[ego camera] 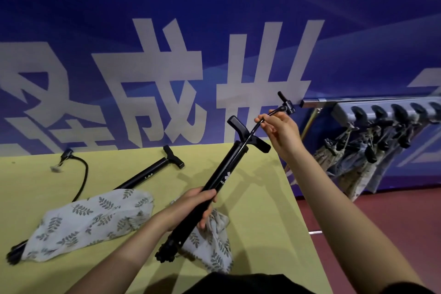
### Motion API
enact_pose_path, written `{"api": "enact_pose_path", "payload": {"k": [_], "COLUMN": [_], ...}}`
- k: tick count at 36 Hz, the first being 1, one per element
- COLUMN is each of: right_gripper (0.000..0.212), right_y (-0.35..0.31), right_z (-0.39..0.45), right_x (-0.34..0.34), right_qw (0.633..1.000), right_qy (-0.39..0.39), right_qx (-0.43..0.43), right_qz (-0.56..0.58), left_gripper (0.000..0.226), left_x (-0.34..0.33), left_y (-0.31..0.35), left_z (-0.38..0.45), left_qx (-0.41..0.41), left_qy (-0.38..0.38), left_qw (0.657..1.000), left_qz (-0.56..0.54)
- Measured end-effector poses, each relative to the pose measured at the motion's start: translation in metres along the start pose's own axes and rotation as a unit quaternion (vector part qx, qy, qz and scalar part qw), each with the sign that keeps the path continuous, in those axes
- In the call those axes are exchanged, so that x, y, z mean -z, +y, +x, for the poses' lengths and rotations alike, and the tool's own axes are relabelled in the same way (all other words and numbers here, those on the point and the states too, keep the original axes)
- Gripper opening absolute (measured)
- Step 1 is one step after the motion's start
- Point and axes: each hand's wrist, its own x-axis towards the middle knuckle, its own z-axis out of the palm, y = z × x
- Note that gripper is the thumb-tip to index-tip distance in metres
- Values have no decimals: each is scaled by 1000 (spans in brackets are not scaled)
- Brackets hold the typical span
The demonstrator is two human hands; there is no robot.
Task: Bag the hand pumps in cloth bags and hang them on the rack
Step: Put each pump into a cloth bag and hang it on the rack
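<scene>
Head view: hands (202, 200) gripping pump (222, 176)

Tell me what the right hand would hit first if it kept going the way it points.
Probably the end of the metal rack bar, just beyond the right hand and hose nozzle; depth is unclear.

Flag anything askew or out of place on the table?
Nothing damaged. One oddity: the second pump lies on the table with a leaf-print cloth bag draped over its lower end, not pulled on, and its hose sprawls loose. The left hand holds the other pump.
</scene>
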Motion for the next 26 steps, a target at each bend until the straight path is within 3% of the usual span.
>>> {"api": "enact_pose_path", "payload": {"k": [19, 26], "right_gripper": [9, 15], "right_y": [36, 40], "right_z": [33, 41], "right_x": [29, 37], "right_qw": [989, 988], "right_qy": [128, 133], "right_qx": [-59, -59], "right_qz": [-35, 45], "left_gripper": [61, 58], "left_x": [20, 21], "left_y": [-7, -8], "left_z": [38, 45], "left_qx": [63, 65], "left_qy": [-57, -56], "left_qw": [996, 996], "left_qz": [0, 0]}}
